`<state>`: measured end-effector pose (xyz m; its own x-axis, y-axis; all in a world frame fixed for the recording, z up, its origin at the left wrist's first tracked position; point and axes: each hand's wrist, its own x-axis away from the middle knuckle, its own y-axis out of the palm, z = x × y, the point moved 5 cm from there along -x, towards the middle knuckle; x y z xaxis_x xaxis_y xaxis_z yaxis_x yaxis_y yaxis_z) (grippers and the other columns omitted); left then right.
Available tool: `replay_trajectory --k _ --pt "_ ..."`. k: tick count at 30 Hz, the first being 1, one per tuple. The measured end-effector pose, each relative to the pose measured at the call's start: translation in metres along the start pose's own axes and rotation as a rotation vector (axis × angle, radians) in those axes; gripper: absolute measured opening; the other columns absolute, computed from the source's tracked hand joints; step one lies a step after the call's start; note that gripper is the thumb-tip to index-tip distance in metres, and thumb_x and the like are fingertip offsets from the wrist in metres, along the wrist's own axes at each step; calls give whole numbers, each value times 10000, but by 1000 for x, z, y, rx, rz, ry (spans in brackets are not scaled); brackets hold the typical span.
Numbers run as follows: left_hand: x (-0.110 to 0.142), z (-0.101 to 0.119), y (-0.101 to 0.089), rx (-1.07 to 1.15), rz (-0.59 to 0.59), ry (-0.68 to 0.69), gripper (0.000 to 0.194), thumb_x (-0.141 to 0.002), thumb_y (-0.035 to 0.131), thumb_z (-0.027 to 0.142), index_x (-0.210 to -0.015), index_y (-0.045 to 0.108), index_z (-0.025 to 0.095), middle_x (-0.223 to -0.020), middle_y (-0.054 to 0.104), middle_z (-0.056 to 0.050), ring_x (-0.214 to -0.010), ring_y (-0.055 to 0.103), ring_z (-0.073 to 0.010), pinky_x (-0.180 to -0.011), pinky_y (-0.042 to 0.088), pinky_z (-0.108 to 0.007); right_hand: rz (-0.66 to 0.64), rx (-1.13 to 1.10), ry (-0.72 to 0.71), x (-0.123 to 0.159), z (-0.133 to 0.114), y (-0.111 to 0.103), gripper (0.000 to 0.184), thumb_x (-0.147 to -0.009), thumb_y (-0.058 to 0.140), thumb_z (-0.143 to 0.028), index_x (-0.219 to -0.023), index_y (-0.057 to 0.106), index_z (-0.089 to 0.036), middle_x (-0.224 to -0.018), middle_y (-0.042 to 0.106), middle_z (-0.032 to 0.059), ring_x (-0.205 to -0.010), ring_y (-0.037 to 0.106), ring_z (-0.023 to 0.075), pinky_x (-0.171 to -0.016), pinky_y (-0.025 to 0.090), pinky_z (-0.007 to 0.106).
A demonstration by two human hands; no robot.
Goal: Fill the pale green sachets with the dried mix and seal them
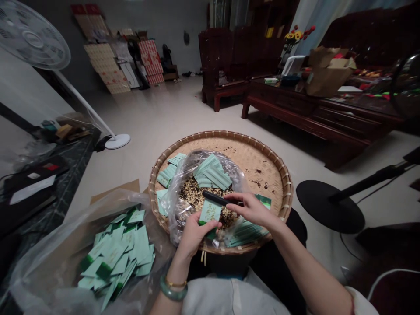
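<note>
My left hand (pixel 193 232) pinches the lower end of a light green packet (pixel 210 212) with a darker green base. Across the packet's top edge lies a slim black bar-shaped tool (pixel 215 198), gripped at its right end by my right hand (pixel 251 210). Below them a clear plastic bag (pixel 179 183) lies open, with a dark and pale dried mix (pixel 190 191) inside. A fan of flat green packets (pixel 213 173) rests on that mix. All this sits in a round woven bamboo tray (pixel 286 175). More packets (pixel 246 234) lie by my right wrist.
Left of the tray, a large clear bag (pixel 46 258) holds a heap of green packets (pixel 121 249). A white standing fan (pixel 118 141) and a black round stand base (pixel 328 205) flank the tray. A dark wooden table (pixel 295 105) stands beyond, at the right.
</note>
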<state>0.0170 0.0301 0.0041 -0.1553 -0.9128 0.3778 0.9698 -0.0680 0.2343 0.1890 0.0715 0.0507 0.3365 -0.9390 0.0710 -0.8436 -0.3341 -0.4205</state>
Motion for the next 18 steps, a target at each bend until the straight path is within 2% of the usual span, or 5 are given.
replay_trajectory --k 4,8,13,18 --pt "-3 -1 -1 82 5 0 429 -602 798 394 -871 661 89 -710 732 -90 -590 677 -174 -541 518 -237 28 5 8 -1 5 -1 310 -795 601 -349 -1039 687 -178 -960 706 66 -765 618 197 -615 471 279" --pt "-5 -2 -2 142 33 10 464 -650 730 502 -843 676 84 -674 718 -89 -590 680 -197 -473 500 -236 16 -128 101 -2 14 -1 398 -773 626 -393 -1089 658 -153 -899 682 71 -667 580 159 -565 460 265" --pt "-4 -2 -6 121 48 40 448 -666 710 513 -797 695 85 -652 714 -86 -601 672 -202 -463 491 -238 -103 -387 199 1 20 3 488 -735 669 -461 -1105 640 -145 -784 623 33 -586 517 113 -528 450 245" --pt "-3 -1 -13 90 78 41 447 -674 698 520 -799 706 91 -619 703 -77 -560 646 -181 -471 474 -234 -58 -408 181 5 22 -10 510 -731 679 -463 -1137 630 -157 -820 632 38 -659 546 131 -554 459 242"
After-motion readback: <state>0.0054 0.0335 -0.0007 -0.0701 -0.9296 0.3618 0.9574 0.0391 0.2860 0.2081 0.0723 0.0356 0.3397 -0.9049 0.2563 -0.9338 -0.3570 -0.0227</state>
